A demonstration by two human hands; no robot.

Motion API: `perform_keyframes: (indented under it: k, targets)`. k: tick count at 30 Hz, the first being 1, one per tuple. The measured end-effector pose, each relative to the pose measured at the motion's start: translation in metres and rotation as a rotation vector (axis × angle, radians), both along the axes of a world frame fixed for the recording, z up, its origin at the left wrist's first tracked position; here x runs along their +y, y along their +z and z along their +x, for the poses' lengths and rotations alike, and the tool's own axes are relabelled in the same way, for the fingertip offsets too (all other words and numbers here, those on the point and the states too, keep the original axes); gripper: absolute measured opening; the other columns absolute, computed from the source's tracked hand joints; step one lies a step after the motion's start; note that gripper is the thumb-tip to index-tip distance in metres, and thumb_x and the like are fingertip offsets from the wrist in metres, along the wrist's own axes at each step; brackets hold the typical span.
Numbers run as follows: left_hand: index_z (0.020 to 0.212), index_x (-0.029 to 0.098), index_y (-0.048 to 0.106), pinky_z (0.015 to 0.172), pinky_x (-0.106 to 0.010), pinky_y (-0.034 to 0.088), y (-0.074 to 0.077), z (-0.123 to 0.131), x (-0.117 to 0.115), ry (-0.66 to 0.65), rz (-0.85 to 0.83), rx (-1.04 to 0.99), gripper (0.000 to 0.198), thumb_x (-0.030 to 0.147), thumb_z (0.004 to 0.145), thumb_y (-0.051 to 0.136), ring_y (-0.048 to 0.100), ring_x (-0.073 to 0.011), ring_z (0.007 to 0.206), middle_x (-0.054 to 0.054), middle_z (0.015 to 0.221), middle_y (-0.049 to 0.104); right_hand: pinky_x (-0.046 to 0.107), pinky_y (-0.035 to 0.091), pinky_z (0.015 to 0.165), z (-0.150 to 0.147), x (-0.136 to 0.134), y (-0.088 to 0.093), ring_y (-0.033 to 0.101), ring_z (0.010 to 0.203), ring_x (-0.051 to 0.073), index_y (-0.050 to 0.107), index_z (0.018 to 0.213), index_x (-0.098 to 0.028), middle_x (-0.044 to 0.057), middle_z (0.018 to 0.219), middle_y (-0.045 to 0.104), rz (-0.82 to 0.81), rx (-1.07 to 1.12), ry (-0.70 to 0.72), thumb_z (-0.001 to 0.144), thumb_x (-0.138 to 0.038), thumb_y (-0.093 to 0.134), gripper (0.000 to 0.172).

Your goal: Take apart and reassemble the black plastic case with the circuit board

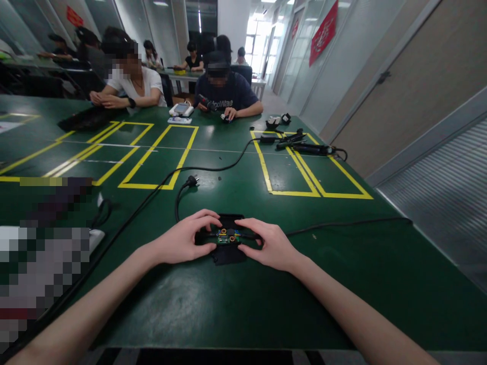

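Observation:
On the green tabletop before me lies an opened black plastic case, its lower flap [230, 255] folded out toward me. Inside sits a small green circuit board [227, 237] with copper-coloured ring coils. My left hand [182, 237] curls around the left end, thumb at the near edge and fingers at the far edge. At the right end, my right hand [269, 242] grips the same case between thumb and fingers. A black cable [342, 223] runs off to the right beyond my right hand. Another cord, ending in a plug [192, 181], leads to the left side.
A long black cable [213, 169] crosses the table to an inline box and black tools [304, 147] at the far right. Yellow tape rectangles [158, 186] mark the surface. Across the table, a person [228, 91] handles small parts beside a white device [181, 109].

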State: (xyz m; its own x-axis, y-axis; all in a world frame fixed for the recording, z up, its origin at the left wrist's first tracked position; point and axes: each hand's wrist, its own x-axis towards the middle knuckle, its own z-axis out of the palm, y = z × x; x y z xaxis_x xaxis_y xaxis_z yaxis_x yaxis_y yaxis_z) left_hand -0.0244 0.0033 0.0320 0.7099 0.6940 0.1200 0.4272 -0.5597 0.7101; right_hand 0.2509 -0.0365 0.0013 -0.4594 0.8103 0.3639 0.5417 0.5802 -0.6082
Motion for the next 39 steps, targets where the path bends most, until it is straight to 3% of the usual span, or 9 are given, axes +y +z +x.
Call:
perform_keyframes:
  k: [4, 9, 13, 17, 27, 34, 37, 39]
  targets:
    - [0.119, 0.020, 0.068, 0.101, -0.039, 0.056, -0.004, -0.004, 0.000, -0.019, 0.021, -0.028, 0.035, 0.025, 0.085, 0.070, 0.066, -0.0228, 0.112, -0.011, 0.132, 0.063, 0.026, 0.060, 0.059, 0.009, 0.000, 0.005, 0.073, 0.093, 0.021, 0.062, 0.133, -0.024, 0.011, 0.128, 0.070, -0.010, 0.017, -0.010, 0.081, -0.028, 0.077, 0.054]
    - [0.118, 0.020, 0.069, 0.098, -0.037, 0.058, -0.010, -0.006, -0.001, 0.000, 0.011, -0.084, 0.032, 0.025, 0.087, 0.070, 0.068, -0.0231, 0.113, -0.012, 0.131, 0.066, 0.027, 0.061, 0.066, 0.019, 0.000, 0.005, 0.073, 0.097, 0.022, 0.061, 0.135, -0.023, 0.012, 0.129, 0.070, -0.061, 0.016, 0.050, 0.079, -0.026, 0.079, 0.059]
    - [0.115, 0.021, 0.071, 0.108, -0.040, 0.053, -0.013, -0.006, -0.003, 0.006, 0.027, -0.072, 0.031, 0.024, 0.085, 0.074, 0.066, -0.0248, 0.121, -0.011, 0.133, 0.065, 0.035, 0.063, 0.088, 0.016, -0.003, 0.000, 0.070, 0.117, 0.026, 0.060, 0.136, -0.023, 0.013, 0.134, 0.067, -0.021, 0.007, 0.066, 0.078, -0.025, 0.080, 0.061]
    - [0.112, 0.021, 0.072, 0.108, -0.039, 0.053, -0.016, -0.004, -0.005, 0.025, 0.050, -0.069, 0.028, 0.024, 0.085, 0.075, 0.065, -0.0248, 0.121, -0.010, 0.132, 0.064, 0.041, 0.058, 0.101, 0.012, -0.004, -0.005, 0.069, 0.121, 0.027, 0.061, 0.135, -0.023, 0.013, 0.135, 0.066, 0.015, -0.009, 0.051, 0.078, -0.025, 0.080, 0.060]
    - [0.112, 0.021, 0.072, 0.108, -0.041, 0.053, -0.024, -0.004, -0.006, 0.043, 0.146, -0.085, 0.027, 0.026, 0.086, 0.076, 0.065, -0.0257, 0.121, -0.011, 0.132, 0.066, 0.041, 0.061, 0.096, 0.013, 0.002, -0.007, 0.070, 0.119, 0.027, 0.062, 0.135, -0.024, 0.013, 0.133, 0.069, -0.044, 0.043, 0.041, 0.080, -0.022, 0.077, 0.057]
    - [0.103, 0.021, 0.073, 0.101, -0.036, 0.056, -0.029, -0.006, 0.000, 0.070, 0.217, -0.090, 0.014, 0.021, 0.096, 0.061, 0.068, -0.0218, 0.112, -0.009, 0.123, 0.069, 0.035, 0.062, 0.083, 0.011, 0.003, -0.007, 0.069, 0.118, 0.027, 0.061, 0.136, -0.024, 0.013, 0.134, 0.067, -0.031, 0.055, 0.016, 0.085, -0.024, 0.075, 0.053]
    - [0.103, 0.020, 0.072, 0.092, -0.032, 0.057, -0.029, -0.008, 0.002, 0.079, 0.219, -0.083, 0.013, 0.024, 0.099, 0.059, 0.069, -0.0197, 0.101, -0.007, 0.109, 0.070, 0.030, 0.060, 0.068, 0.014, 0.003, -0.003, 0.071, 0.093, 0.021, 0.063, 0.127, -0.024, 0.013, 0.127, 0.066, -0.027, 0.040, -0.017, 0.086, -0.023, 0.072, 0.042]
    - [0.103, 0.020, 0.070, 0.086, -0.029, 0.057, -0.028, -0.008, 0.003, 0.084, 0.213, -0.055, 0.015, 0.026, 0.101, 0.057, 0.068, -0.0186, 0.095, -0.006, 0.102, 0.070, 0.026, 0.054, 0.061, 0.019, 0.005, -0.002, 0.066, 0.077, 0.016, 0.065, 0.112, -0.022, 0.009, 0.110, 0.067, -0.029, 0.001, -0.050, 0.087, -0.022, 0.070, 0.026]
